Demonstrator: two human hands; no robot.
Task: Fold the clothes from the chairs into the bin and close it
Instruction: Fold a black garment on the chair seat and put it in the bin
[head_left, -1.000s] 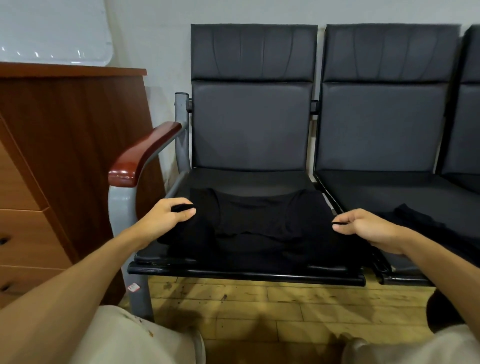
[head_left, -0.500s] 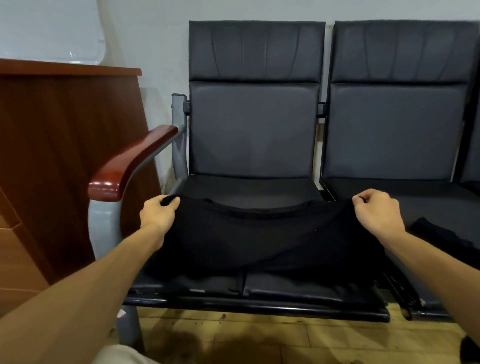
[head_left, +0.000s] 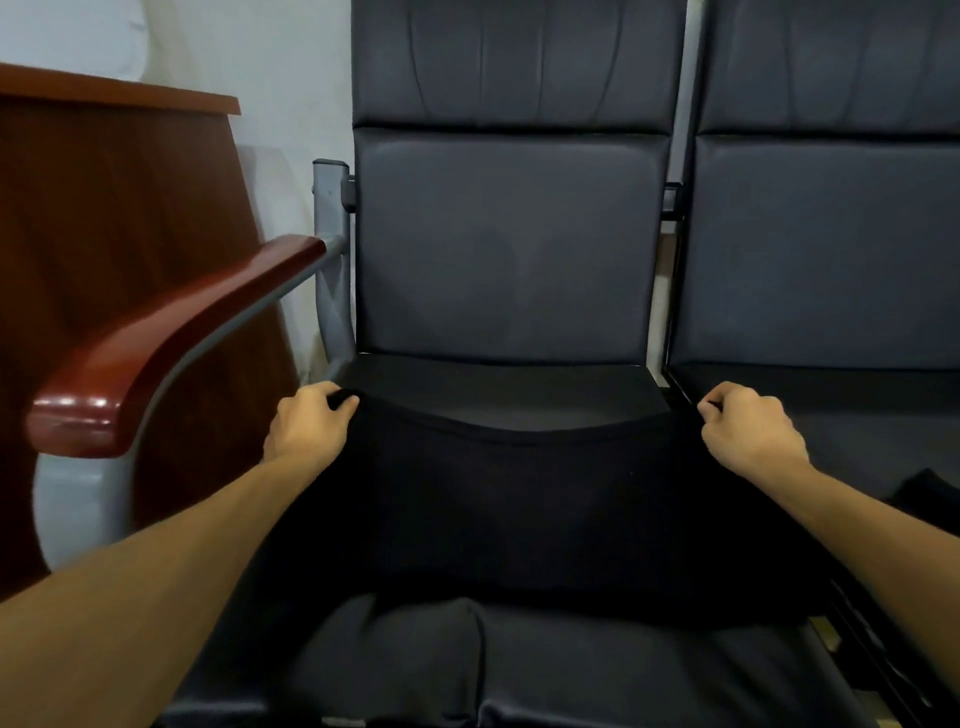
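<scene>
Here, in the head view, a soft black fabric garment (head_left: 519, 509) lies spread across the seat of the dark grey padded chair (head_left: 498, 249), held between the two hands. The left hand (head_left: 306, 423) pinches the garment's far left corner, fingers curled round a fold of cloth, near the glossy red-brown wooden armrest (head_left: 171, 338). The right hand (head_left: 748, 431) grips the far right corner in the same way, at the gap before the neighbouring dark grey chair (head_left: 831, 234).

The far edge sags in a shallow curve between the two grips. This suggests a light, limp cloth with no stiffness of its own — it should drape wherever unsupported and seems unlikely to slip from a pinch. The corners look the sensible holds, since a grip at mid-edge would let both ends droop.

The long axis runs left to right, along the held edge and parallel to the chair back — the rest of the garment trails toward the viewer over the seat's front. Which end is collar or hem cannot be told. A second dark cloth (head_left: 924, 493) lies on the neighbouring seat.
</scene>
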